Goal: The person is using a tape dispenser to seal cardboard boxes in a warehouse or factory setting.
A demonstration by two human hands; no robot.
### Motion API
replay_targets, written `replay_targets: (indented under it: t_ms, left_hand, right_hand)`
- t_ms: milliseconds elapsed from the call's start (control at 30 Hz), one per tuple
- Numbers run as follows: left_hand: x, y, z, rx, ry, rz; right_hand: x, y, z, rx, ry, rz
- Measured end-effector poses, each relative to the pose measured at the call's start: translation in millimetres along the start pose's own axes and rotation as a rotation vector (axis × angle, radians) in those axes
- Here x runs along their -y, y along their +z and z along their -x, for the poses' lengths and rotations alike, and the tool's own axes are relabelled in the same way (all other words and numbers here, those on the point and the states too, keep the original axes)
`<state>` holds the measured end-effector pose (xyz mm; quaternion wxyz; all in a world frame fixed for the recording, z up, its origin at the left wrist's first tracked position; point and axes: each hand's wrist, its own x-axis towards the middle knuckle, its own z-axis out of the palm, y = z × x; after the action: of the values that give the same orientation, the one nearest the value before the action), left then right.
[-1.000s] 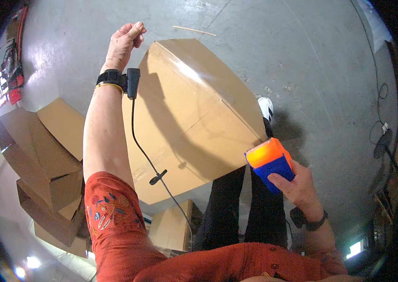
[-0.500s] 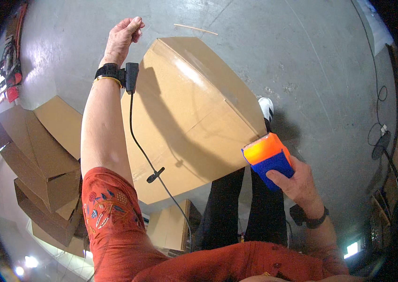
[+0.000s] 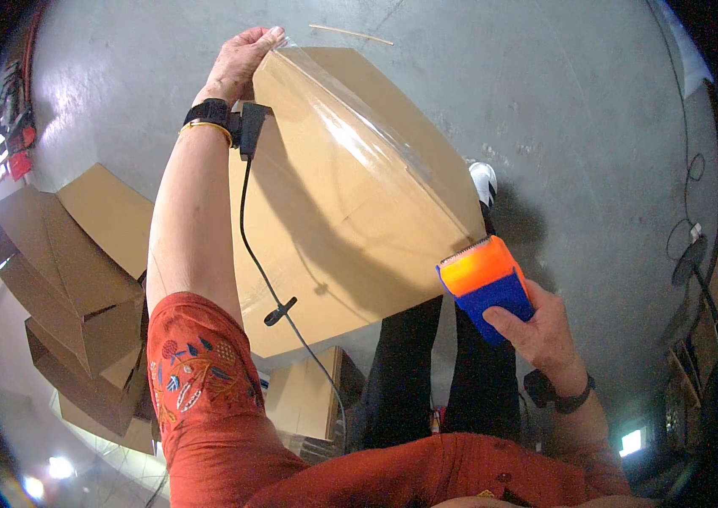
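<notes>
From the head view, I look down on a large cardboard box point(image 3: 325, 212) that stands on the grey floor point(image 3: 613, 127), just in front of the person's legs point(image 3: 408, 364); the left hand point(image 3: 244, 59) is at the box's far left corner, its thumb and fingers pinched together on the end of a clear tape strip point(image 3: 357, 140); I see that strip run along the box's long right-hand edge, glossy where it catches the light, down toward the near right corner; there the right hand point(image 3: 545, 334) is wrapped around an orange and blue tape dispenser point(image 3: 486, 288), the thumb lying across its blue part; I make out the toothed front of the dispenser at that corner, though I cannot tell whether it touches the cardboard.

A black device point(image 3: 250, 131) sits strapped to the left wrist, with a cable point(image 3: 243, 203) trailing over the box; another wrist device point(image 3: 537, 388) is on the right; to the left of the box I have a pile of folded cartons point(image 3: 71, 279); a smaller carton point(image 3: 304, 398) stands by the near edge of the box, left of the legs; a thin stick point(image 3: 350, 34) lies on the floor beyond the far edge; a white shoe point(image 3: 482, 182) shows just beside the right-hand edge.
</notes>
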<state>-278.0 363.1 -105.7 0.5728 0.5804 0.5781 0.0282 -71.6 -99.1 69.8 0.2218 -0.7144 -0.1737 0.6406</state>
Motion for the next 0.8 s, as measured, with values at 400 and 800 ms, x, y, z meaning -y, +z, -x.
replay_targets:
  t_ms: [400,800]
  left_hand:
    - [3.9,-1.0,3.5,-0.048,0.053,-0.340]
    - [14.7,28.3,80.6,-0.485,0.465,-0.313]
  right_hand:
    - [-7.5,-1.0,-7.1,-0.017,-0.014,0.068]
    - [-13.3,5.6,-14.1,0.019,0.052,0.113]
